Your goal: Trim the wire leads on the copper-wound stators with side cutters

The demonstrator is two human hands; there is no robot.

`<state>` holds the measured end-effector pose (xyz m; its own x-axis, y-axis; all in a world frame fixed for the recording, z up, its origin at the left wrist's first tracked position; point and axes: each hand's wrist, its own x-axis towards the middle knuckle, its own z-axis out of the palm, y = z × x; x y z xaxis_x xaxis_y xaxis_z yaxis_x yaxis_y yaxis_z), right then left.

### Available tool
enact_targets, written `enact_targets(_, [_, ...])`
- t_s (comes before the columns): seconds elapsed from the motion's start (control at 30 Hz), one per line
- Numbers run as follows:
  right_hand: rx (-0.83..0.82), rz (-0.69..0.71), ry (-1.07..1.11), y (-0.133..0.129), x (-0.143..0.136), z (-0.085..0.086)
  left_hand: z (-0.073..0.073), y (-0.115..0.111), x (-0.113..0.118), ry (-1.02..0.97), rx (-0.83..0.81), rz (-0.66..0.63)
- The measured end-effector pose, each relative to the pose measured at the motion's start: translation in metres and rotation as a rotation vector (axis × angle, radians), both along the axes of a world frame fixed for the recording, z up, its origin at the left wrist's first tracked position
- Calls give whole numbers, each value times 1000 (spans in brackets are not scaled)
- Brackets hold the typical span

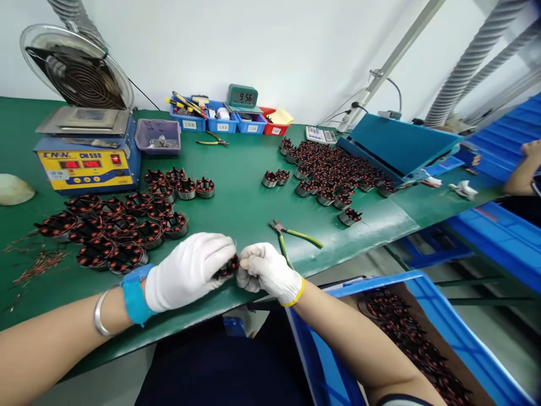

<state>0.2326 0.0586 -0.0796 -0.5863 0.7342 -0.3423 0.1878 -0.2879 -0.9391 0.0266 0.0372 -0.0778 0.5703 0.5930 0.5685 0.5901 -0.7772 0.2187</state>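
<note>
Rightward from the left hand (190, 272) pokes a wound core (229, 266), axis unclear.

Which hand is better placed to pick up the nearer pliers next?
Probably the right hand: the pliers lie close to it, though it is pinched shut beside the part. The left hand is farther away and grips the part.

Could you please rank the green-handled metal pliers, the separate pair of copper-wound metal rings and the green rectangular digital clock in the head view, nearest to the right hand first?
1. Green-handled pliers: ahead and to the right of the right hand.
2. Copper-wound rings: farther ahead, mid-table.
3. Digital clock: at the back, by the wall.
</note>
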Motion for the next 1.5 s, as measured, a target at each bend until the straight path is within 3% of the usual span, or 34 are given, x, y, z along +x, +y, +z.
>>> enact_targets(0.03, [9,8,0,1,0,-1,-3,1,-2,14,75,18])
enact_targets(0.1, [251,4,-105,3,2,-1,-8,3,-4,30,58,77])
enact_targets(0.23, [1186,-25,-397,4,8,6,-15,5,-6,37,-110,144])
enact_targets(0.3, [1448,115,-514,6,7,6,-17,5,-6,42,-145,128])
enact_targets(0.37, [1526,290,-638,8,7,6,-17,5,-7,70,-196,114])
enact_targets(0.43, [1505,367,-756,10,15,6,-15,5,-9,91,-282,145])
enact_targets(0.5, [1415,312,-867,13,32,6,-12,6,-11,106,-379,215])
enact_targets(0.63, [1193,-77,-1090,17,81,-1,-4,10,-13,168,-492,303])
enact_targets(0.7, [1075,-189,-1237,17,99,-7,-2,11,-11,160,-514,304])
enact_targets(0.8, [907,-109,-1322,14,108,-11,-4,12,-8,86,-580,304])
enact_targets(0.9, [825,-17,-1333,12,99,-3,-6,13,-6,32,-649,309])
enact_targets(1.03, [820,43,-1435,13,80,10,-8,15,-4,-1,-665,289])
enact_targets(1.13, [882,30,-1485,17,69,7,-10,17,-2,1,-627,280])
enact_targets(1.23, [1018,-51,-1408,23,67,-9,-13,19,0,19,-575,295])
enact_targets(1.37, [1157,-129,-1089,27,72,-24,-17,20,0,33,-536,287])
enact_targets(1.43, [1048,-251,-910,20,68,-20,-17,21,0,37,-521,292])
enact_targets(1.5, [794,-314,-609,7,57,-10,-17,21,1,43,-514,301])
